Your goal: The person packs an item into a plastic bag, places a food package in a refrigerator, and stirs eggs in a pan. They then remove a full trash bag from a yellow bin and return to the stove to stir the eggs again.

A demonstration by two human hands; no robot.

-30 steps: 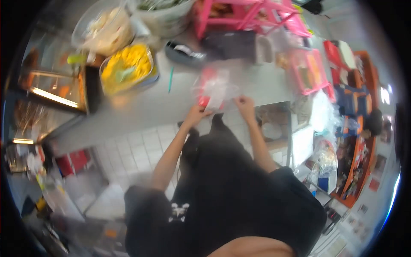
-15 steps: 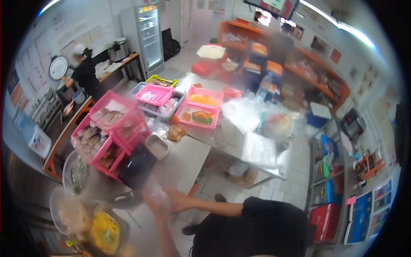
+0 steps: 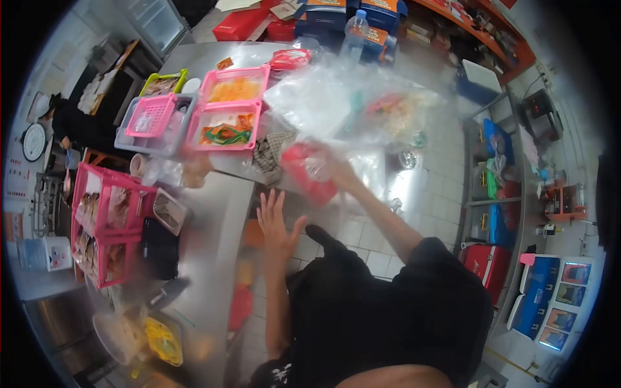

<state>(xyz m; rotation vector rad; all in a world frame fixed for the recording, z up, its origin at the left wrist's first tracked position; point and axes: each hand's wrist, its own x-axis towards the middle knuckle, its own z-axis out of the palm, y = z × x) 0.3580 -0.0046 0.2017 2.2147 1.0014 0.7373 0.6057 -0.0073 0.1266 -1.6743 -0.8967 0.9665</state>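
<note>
My right hand (image 3: 337, 173) is stretched out over the edge of a steel table (image 3: 394, 187) and grips a red packet in clear plastic (image 3: 309, 171), blurred by motion. My left hand (image 3: 278, 223) hovers with fingers spread just beside the near steel counter (image 3: 213, 220) and holds nothing. It is a short way below and left of the packet.
Pink baskets (image 3: 226, 123) of food and a heap of clear plastic bags (image 3: 323, 97) cover the far table. A pink rack (image 3: 103, 226) and a yellow food tray (image 3: 162, 339) stand on the near counter. A person in black (image 3: 71, 123) works far left. A red cooler (image 3: 485, 262) sits right.
The view has swung across the room. Both hands held the bagged red packet over the counter; now only my right hand holds it, further toward the far table, and my left hand is open.
</note>
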